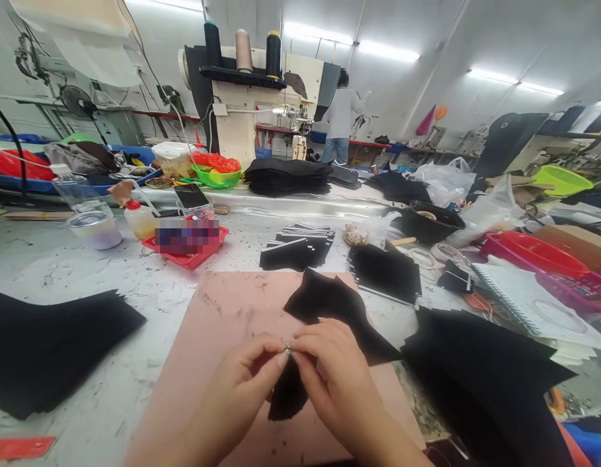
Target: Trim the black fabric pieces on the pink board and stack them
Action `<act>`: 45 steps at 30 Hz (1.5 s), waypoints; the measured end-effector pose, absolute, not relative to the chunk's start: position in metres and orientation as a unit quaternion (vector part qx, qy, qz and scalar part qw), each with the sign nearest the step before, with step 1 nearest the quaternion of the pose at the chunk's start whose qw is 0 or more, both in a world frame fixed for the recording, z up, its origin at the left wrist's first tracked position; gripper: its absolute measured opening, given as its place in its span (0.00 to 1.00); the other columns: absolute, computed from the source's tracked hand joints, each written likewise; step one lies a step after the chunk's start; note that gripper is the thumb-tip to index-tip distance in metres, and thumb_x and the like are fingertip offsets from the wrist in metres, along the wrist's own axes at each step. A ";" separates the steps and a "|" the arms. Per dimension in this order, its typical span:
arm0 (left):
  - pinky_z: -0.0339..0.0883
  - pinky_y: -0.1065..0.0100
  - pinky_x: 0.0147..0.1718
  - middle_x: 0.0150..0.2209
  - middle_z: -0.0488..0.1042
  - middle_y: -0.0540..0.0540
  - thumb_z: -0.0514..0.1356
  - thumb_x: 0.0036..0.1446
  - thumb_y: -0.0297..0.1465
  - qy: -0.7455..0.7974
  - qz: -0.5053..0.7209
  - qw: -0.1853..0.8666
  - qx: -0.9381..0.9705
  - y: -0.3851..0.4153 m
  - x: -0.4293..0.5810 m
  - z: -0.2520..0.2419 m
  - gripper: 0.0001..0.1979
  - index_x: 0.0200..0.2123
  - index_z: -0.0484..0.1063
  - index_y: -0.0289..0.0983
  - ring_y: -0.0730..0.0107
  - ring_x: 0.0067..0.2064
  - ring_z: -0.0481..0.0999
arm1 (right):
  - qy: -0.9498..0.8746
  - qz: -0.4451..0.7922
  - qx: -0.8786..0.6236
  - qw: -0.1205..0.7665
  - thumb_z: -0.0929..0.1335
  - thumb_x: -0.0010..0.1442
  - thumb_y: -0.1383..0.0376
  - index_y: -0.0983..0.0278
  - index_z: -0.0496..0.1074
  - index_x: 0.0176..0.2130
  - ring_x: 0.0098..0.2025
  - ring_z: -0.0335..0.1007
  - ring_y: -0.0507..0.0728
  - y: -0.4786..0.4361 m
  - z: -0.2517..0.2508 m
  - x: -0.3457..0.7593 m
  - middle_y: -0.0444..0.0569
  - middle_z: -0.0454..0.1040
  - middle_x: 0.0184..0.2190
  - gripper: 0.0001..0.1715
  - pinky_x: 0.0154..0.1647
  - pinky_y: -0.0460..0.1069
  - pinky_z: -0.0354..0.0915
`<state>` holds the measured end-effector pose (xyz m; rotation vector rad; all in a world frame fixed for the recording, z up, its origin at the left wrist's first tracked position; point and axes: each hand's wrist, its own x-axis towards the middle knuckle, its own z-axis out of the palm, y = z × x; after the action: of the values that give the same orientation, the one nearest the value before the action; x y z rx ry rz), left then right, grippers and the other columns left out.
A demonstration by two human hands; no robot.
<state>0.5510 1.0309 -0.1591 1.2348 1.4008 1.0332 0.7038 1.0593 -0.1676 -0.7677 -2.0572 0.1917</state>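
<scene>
My left hand (pixel 251 376) and my right hand (pixel 332 363) meet over a pink board (pixel 222 311). Both pinch the upper edge of a small black fabric piece (pixel 288 392), fingertips nearly touching. The piece hangs down between my hands, and its pinched edge is mostly hidden by my fingers. Just beyond my right hand, a larger black fabric piece (pixel 339 305) lies across the board's far right edge.
Stacks of black fabric lie left (pixel 52 344) and right (pixel 480 370). Farther back are white-edged black pieces (pixel 297 250), a red basket (pixel 186 256), a bottle (pixel 139 220) and a spiral notebook (pixel 538 298). A sewing machine (pixel 236 123) stands behind; a person (pixel 340 117) stands beyond it.
</scene>
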 end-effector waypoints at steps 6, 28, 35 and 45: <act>0.63 0.72 0.23 0.19 0.67 0.49 0.54 0.49 0.38 0.573 0.408 0.454 0.546 1.007 0.549 -0.163 0.13 0.22 0.72 0.37 0.71 0.23 0.66 | -0.830 0.152 -0.324 0.428 0.66 0.56 0.72 0.62 0.70 0.31 0.32 0.68 0.53 1.043 -0.160 0.700 0.44 0.73 0.27 0.06 0.35 0.49 0.63; 0.57 0.72 0.20 0.17 0.65 0.52 0.60 0.43 0.44 0.503 0.349 0.647 0.454 0.996 0.586 -0.161 0.15 0.20 0.69 0.37 0.75 0.20 0.60 | -0.621 0.386 -0.383 0.564 0.64 0.56 0.66 0.59 0.67 0.26 0.31 0.73 0.56 1.007 -0.162 0.758 0.46 0.76 0.27 0.08 0.33 0.51 0.70; 0.48 0.76 0.17 0.15 0.60 0.56 0.62 0.39 0.47 0.552 0.338 0.667 0.368 1.015 0.584 -0.189 0.19 0.20 0.63 0.37 0.79 0.18 0.57 | -0.517 0.505 -0.439 0.533 0.67 0.57 0.59 0.61 0.71 0.34 0.31 0.74 0.56 1.005 -0.195 0.775 0.48 0.76 0.30 0.08 0.34 0.50 0.71; 0.54 0.74 0.19 0.18 0.61 0.53 0.58 0.45 0.43 0.534 0.325 0.607 0.490 1.009 0.585 -0.187 0.15 0.21 0.70 0.36 0.77 0.21 0.57 | -0.702 0.298 -0.469 0.445 0.68 0.51 0.69 0.62 0.74 0.26 0.23 0.71 0.52 1.014 -0.185 0.734 0.44 0.75 0.21 0.04 0.25 0.44 0.67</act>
<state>0.5851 1.0093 -0.1868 1.1326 1.2345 0.7518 0.7337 1.0142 -0.1853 -1.1629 -1.7411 0.7379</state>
